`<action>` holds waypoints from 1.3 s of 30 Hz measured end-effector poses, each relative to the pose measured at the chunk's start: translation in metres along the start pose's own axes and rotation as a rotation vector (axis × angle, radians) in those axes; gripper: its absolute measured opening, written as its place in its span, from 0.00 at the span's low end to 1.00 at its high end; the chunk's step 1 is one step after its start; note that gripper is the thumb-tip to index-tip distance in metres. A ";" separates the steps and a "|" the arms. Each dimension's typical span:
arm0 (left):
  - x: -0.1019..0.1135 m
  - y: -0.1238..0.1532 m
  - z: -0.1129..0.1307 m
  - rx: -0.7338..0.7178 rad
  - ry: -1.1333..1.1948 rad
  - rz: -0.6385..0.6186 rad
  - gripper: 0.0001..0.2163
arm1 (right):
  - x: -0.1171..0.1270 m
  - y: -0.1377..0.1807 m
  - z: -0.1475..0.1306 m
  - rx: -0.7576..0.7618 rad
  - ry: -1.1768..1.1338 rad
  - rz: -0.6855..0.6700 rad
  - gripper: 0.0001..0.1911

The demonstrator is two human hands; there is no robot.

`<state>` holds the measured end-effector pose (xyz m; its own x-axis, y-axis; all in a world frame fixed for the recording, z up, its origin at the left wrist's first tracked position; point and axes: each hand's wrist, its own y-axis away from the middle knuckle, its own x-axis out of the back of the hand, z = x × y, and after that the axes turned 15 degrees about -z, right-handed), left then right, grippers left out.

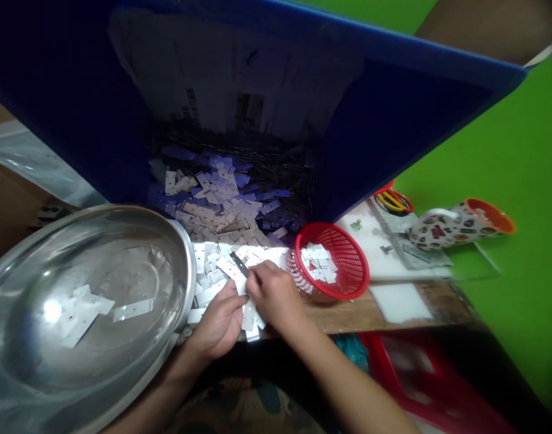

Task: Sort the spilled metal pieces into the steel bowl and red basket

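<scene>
My left hand (224,319) is closed, thumb and fingers pinching a flat whitish metal plate (231,270) with a small hole in it. Beside it, my right hand (276,296) is a fist around a narrow dark metal strip (237,261), whose end sticks out to the upper left over the plate. Whether the strip touches the plate I cannot tell. Under and around both hands lies a heap of similar loose plates (207,294), spilling from a larger pile (221,208) inside a blue bin (375,132).
On the left is a large shiny metal bowl (167,374) with several plates in it. A red plastic basket (355,256) holding plates stands right of my hands. Farther right are a patterned cup (452,229), rubber bands (396,202) and a white pad (400,302) near the wooden edge.
</scene>
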<state>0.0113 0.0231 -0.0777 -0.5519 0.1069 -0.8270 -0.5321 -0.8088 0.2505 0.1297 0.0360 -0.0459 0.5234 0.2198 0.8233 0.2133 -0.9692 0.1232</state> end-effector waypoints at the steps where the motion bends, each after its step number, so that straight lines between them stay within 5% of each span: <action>1: 0.000 0.000 0.000 0.008 0.007 -0.005 0.14 | 0.002 0.000 0.003 -0.038 -0.183 0.018 0.09; 6: 0.001 0.000 -0.001 0.031 0.042 -0.072 0.18 | 0.009 0.008 0.011 -0.248 -1.017 -0.130 0.14; 12: 0.002 0.000 -0.002 0.029 0.020 -0.074 0.18 | 0.010 0.019 0.011 -0.236 -1.162 -0.144 0.15; 21: -0.002 0.000 0.000 0.026 0.033 -0.040 0.23 | 0.012 0.026 0.005 -0.230 -1.020 -0.075 0.12; 27: 0.002 0.002 0.000 0.072 0.032 -0.034 0.25 | 0.043 0.040 0.032 -0.019 -0.211 0.400 0.07; 31: 0.000 0.003 0.003 0.086 0.000 -0.016 0.23 | 0.064 0.046 0.057 -0.068 0.155 0.569 0.07; 34: -0.002 0.002 0.003 0.085 -0.006 -0.010 0.23 | 0.054 0.054 0.046 0.009 0.114 0.440 0.08; 39: 0.001 0.001 0.001 0.057 0.029 -0.043 0.24 | 0.014 0.071 0.011 0.124 -0.094 -0.069 0.08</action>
<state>0.0099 0.0229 -0.0778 -0.5094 0.1229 -0.8517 -0.5908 -0.7696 0.2423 0.1613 -0.0287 -0.0319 0.5774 0.3008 0.7591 0.3484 -0.9315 0.1041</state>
